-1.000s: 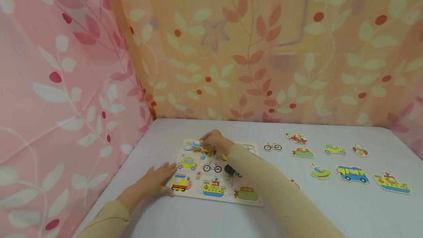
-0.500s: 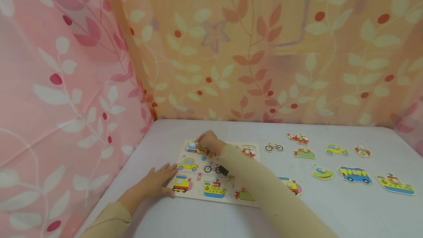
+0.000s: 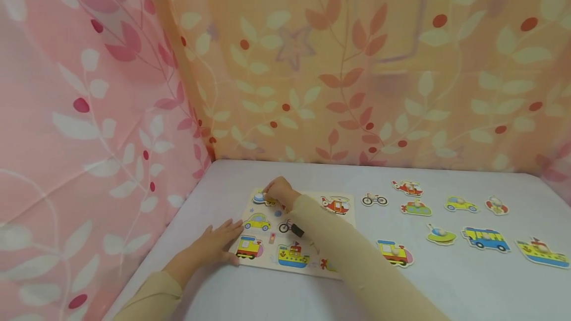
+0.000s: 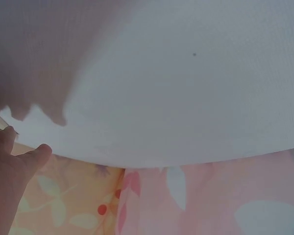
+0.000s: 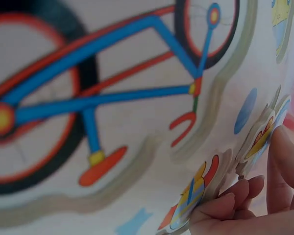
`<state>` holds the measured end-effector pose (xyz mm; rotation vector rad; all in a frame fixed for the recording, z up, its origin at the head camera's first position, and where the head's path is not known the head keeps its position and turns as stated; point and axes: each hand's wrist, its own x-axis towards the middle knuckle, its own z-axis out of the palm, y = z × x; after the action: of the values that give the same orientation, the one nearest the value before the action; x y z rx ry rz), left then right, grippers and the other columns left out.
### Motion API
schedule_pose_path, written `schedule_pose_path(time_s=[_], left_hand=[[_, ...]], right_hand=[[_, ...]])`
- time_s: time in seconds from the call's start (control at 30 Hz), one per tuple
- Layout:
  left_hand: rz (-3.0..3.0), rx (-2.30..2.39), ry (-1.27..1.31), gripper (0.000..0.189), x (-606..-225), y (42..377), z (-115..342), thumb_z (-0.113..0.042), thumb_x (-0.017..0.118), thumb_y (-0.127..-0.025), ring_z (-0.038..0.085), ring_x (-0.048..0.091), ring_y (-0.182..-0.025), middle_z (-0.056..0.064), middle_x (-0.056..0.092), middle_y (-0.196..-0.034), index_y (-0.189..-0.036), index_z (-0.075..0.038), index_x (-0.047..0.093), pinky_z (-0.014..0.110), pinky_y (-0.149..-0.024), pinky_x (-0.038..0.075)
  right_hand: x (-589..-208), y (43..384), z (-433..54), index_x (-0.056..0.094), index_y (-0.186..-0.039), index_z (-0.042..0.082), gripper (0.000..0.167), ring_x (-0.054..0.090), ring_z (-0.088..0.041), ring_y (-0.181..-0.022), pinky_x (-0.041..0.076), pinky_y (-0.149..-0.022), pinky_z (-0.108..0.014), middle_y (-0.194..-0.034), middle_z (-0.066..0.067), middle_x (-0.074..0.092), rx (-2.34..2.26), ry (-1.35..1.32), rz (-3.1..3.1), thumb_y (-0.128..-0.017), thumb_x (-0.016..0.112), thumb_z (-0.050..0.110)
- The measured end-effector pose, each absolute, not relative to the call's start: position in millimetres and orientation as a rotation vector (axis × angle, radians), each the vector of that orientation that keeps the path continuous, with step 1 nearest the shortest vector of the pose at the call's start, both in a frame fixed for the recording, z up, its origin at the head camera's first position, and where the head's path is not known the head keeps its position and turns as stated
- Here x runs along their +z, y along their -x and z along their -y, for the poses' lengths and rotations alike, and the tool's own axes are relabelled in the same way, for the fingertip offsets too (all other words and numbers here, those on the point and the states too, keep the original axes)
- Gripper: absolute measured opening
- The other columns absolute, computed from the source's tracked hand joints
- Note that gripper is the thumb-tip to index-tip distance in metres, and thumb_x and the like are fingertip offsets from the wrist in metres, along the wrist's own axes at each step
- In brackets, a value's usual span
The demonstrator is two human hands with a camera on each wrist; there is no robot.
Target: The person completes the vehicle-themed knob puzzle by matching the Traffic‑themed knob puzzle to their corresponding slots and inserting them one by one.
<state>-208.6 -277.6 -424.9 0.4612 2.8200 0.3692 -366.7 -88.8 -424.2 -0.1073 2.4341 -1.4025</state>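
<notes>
A wooden peg-puzzle board [image 3: 312, 271] lies on the table, printed with vehicles such as a car [image 3: 257, 222], a train [image 3: 250, 247] and a ship [image 3: 293, 255]. At its far left corner my right hand [image 3: 282, 192] pinches a small blue-and-yellow puzzle piece [image 3: 258, 198]. In the right wrist view, thumb and fingers hold this piece [image 5: 260, 138] close over the board, tilted against its recess; its picture is partly hidden. My left hand [image 3: 219, 241] rests flat by the board's left edge, fingertips right at the rim. The left wrist view shows only part of that hand [image 4: 14, 166].
Loose knobbed pieces lie right of the board: a bicycle [image 3: 374, 199], helicopter [image 3: 408, 188], submarine [image 3: 416, 207], car [image 3: 461, 204], flying saucer [image 3: 440, 235], bus [image 3: 485, 239], ship [image 3: 542, 252] and train [image 3: 395, 253]. Patterned curtains [image 3: 334, 63] enclose the table.
My right hand has moved slightly left with the piece, which now overlaps the corner picture. The forearm has shifted, uncovering the loose train. My left hand stays at the board's edge.
</notes>
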Motion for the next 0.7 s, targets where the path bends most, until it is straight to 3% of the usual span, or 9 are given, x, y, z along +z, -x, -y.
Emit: schedule_pose_path(time_s=[0.43,0.7], left_hand=[[-2.807,0.394,-0.458,0.091,-423.3,210.4,275.2,-0.045,0.078,-0.075,0.038,0.019,-0.145,0.009,0.032,-0.156,-0.147,-0.004,0.041,0.071,-0.107,0.011],[-2.808,0.350,-0.406,0.090,-425.7,210.9,273.7,-0.043,0.080,-0.073,0.035,0.018,-0.146,0.006,0.032,-0.157,-0.147,-0.008,0.042,0.070,-0.108,0.012]], right_hand=[[-421.7,366.8,93.6,0.076,-0.091,0.008,0.009,0.056,-0.019,-0.084,0.050,-0.084,-0.033,-0.093,-0.005,0.068,-1.267,0.130,-2.536,-0.082,0.078,0.009],[-419.6,368.2,91.7,0.073,-0.112,0.009,0.031,0.061,-0.018,-0.093,0.051,-0.084,-0.029,-0.114,-0.005,0.068,-0.996,0.259,-2.645,-0.084,0.077,0.018]])
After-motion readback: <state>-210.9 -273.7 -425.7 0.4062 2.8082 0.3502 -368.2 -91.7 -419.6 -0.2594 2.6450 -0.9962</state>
